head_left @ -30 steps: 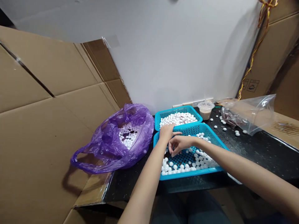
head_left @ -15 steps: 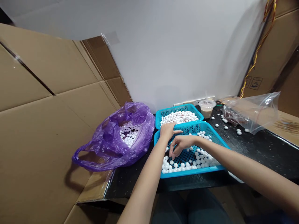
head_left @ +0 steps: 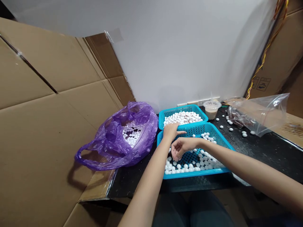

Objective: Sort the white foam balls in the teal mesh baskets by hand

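Logging little change over the last second: the left hand [head_left: 170, 131] and right hand [head_left: 182, 145] stand almost as they did, and only the view has drifted slightly. We find the left hand open, fingers extended, resting over the meeting edge of two baskets and holding nothing that we can see. We find the right hand narrowed, its fingertips [head_left: 174, 156] bunched downward at the white round beads [head_left: 191, 166]; we cannot tell whether they grip one. Those beads lie scattered over the mesh floor of the near teal plastic basket [head_left: 196, 174], thickest along its front edge. The far teal plastic basket [head_left: 180, 108] sits just behind it, heaped with more beads, some brown-flecked. A purple plastic bag [head_left: 106, 146] lies open beside the baskets, with beads showing inside. On the dark speckled worktop [head_left: 260, 154] we record stray beads [head_left: 230, 126], a lidded plastic cup [head_left: 211, 110] and a clear plastic bag [head_left: 259, 115] with something brown inside. Behind these stand a white wall [head_left: 177, 53] with a socket strip [head_left: 199, 103] and a yellow-and-orange cord [head_left: 266, 56]; flattened cardboard sheets [head_left: 47, 132] line the left side.
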Demonstrator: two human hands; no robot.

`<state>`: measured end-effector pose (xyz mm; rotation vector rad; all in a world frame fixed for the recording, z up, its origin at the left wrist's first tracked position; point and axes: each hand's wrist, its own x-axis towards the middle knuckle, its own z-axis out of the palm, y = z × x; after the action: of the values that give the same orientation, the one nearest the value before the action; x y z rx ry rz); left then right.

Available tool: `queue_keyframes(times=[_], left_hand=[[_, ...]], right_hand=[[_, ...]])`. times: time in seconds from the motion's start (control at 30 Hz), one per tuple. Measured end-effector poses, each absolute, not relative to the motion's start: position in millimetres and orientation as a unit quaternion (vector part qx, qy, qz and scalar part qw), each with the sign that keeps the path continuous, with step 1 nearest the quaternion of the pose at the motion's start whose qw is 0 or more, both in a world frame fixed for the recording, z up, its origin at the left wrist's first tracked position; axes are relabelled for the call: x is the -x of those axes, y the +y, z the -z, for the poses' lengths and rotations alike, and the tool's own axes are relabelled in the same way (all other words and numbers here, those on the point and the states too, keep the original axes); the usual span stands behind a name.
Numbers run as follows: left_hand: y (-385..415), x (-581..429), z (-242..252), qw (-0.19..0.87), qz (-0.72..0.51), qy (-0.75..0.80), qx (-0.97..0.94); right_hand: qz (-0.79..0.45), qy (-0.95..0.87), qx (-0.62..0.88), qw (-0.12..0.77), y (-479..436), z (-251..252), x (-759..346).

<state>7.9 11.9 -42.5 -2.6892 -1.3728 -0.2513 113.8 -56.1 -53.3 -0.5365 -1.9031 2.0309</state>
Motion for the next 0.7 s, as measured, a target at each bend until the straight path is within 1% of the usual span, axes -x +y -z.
queue_keyframes(times=[0.2, 0.5, 0.7], left_hand=[[13.5, -9.1, 43.5, 0.061, 0.077, -0.451, 0.887], [14.8, -8.4, 46.7, 0.061, 0.072, -0.452, 0.887], [15.2, -9.2, 44.8, 0.061, 0.072, -0.452, 0.887]], right_hand=[[-0.733, -0.633, 0.193, 0.154, -58.3, 57.9, -109.6], [-0.702, -0.653, 0.245, 0.146, -57.2, 60.3, -109.2], [-0.698, -0.655, 0.247, 0.147, -56.7, 65.0, -108.3]])
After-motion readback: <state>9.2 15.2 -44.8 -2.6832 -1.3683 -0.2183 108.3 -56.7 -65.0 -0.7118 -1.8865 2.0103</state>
